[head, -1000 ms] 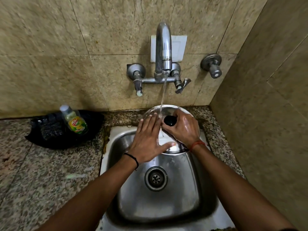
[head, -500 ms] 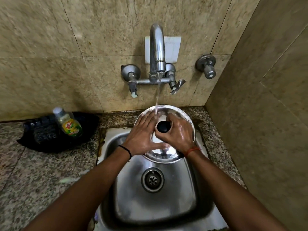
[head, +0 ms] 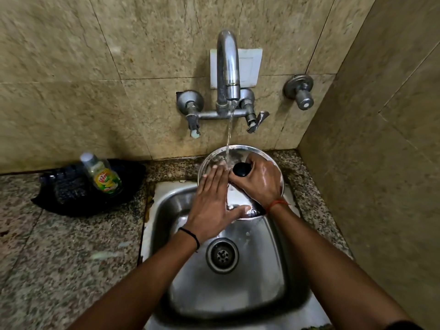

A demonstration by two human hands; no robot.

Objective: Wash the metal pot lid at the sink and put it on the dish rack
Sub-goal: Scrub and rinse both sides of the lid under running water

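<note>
A steel sink [head: 238,294] is set into a speckled counter [head: 59,258], and over its far rim the lid [head: 215,158] is held under a thin stream from the tap [head: 227,67]. The lid is kept tilted, domed side up, with the water landing on its upper half just beside the black knob [head: 241,169].

The right hand [head: 260,182] is closed around the knob and carries the lid. The left hand [head: 212,203] is laid flat and spread on the wet metal, fingers toward the stream and thumb along the near edge; nothing is gripped by it.

The lid is judged to be thin, rigid metal, light enough for one hand and not fragile, though denting would be likely if it were dropped into the basin. Its polished surface is wet and can be expected to be slippery, so a pinch on the rim alone would be unreliable. The knob is the surest hold, being matte, rounded and raised clear of the metal; the rim is better steadied than gripped.

A soap bottle [head: 104,175] stands on a dark tray [head: 133,177] at the left. No dish rack is in view.
</note>
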